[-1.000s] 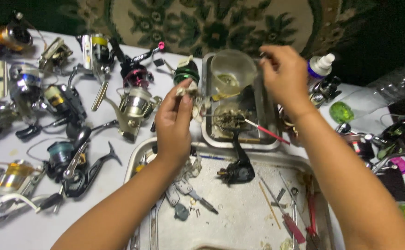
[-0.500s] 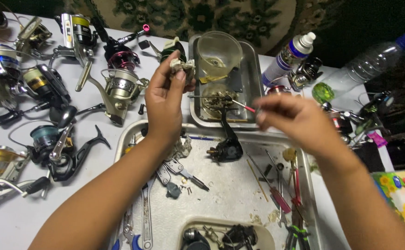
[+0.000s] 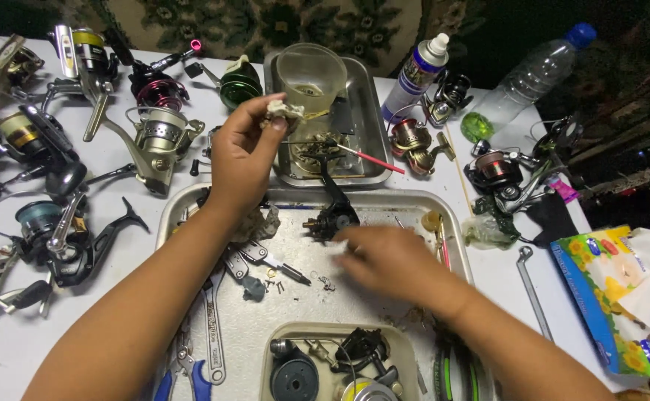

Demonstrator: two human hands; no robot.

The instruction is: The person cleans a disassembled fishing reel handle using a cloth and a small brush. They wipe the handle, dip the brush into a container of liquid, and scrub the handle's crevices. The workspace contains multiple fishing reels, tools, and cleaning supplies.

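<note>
My left hand [image 3: 242, 160] is raised over the near edge of the small metal tray [image 3: 373, 174], pinching a small dirty cloth-wrapped part [image 3: 284, 111] between thumb and fingers. My right hand [image 3: 384, 260], blurred by motion, hovers low over the large metal tray [image 3: 299, 297], just right of a black fishing reel body [image 3: 334, 215] that stands there. Whether the right hand holds anything cannot be made out. A clear plastic cup [image 3: 310, 74] and a red-handled brush [image 3: 366, 157] sit in the small tray.
Several fishing reels [image 3: 158, 134] crowd the white table at left and right. A spray can [image 3: 414, 70] and a plastic bottle [image 3: 533, 74] stand at the back. Wrenches [image 3: 212, 334], blue pliers [image 3: 180, 379], a parts tub [image 3: 332, 364], a tissue pack [image 3: 622, 297].
My right hand has dropped from the cup at the back down to the large tray beside the black reel body. The left hand keeps holding the small part.
</note>
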